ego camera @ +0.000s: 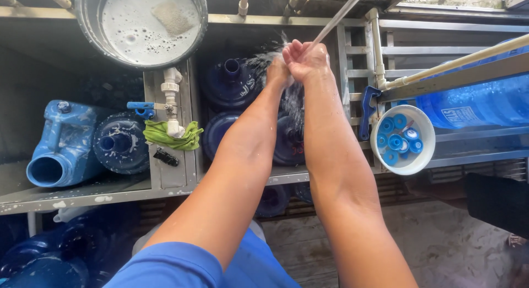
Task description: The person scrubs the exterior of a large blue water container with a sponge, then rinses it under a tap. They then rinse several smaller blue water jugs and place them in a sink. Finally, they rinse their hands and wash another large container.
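Under the water jet [336, 18], left hand [277, 72] touching right hand [306, 59]

A single view is given, taken from a head-worn camera. It is aimed steeply downward and forward along both outstretched forearms onto the grey metal wash rack [171, 180], seen from close range. The rack's front edge is crossed by the arms; the wet concrete floor [441, 244] is seen beneath.

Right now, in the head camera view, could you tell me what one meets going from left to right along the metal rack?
Light blue jug lying on its side → green cloth → left hand → right hand → white bowl of blue caps.
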